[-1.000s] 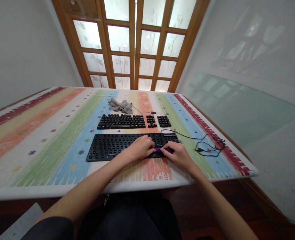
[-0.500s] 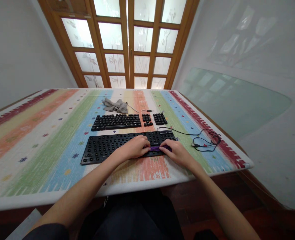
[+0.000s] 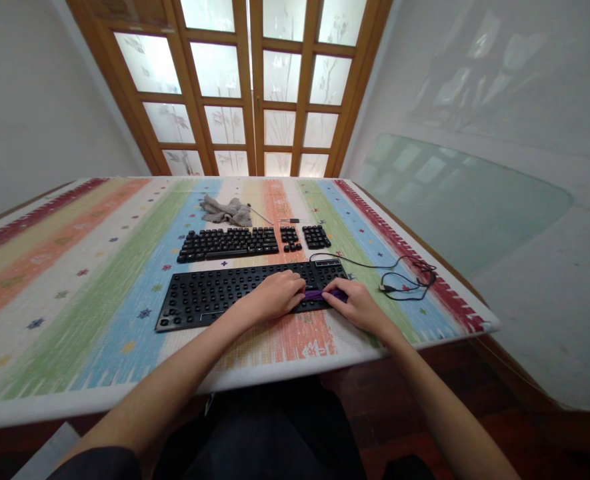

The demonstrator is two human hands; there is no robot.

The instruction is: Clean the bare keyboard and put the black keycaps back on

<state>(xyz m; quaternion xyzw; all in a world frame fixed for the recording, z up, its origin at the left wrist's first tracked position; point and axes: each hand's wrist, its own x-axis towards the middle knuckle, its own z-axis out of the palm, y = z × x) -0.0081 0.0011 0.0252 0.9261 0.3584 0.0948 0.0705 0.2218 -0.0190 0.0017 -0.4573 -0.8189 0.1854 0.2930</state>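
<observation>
A black keyboard base (image 3: 195, 293), its keycaps off and rows of small switch stems showing, lies near the table's front edge. Over its right part, my left hand (image 3: 281, 293) and my right hand (image 3: 355, 301) pinch a thin purple strip (image 3: 314, 295) between them. The strip looks soft, but its exact kind is unclear. Both hands have their fingers closed on it, and they hide part of the base beneath. Behind the base, black keycaps (image 3: 227, 244) are laid out in keyboard order, with smaller groups of keycaps (image 3: 317, 236) to the right.
A crumpled grey cloth (image 3: 227, 211) lies behind the keycaps, beside a thin rod and a slim black-handled tool (image 3: 295, 221). The keyboard's USB cable (image 3: 409, 285) is coiled at the right. A striped tablecloth (image 3: 109, 267) covers the table; walls stand on both sides.
The camera view has shifted slightly. My left hand has moved a little to the right along the base, nearer my right hand; the purple strip stays between both hands.
</observation>
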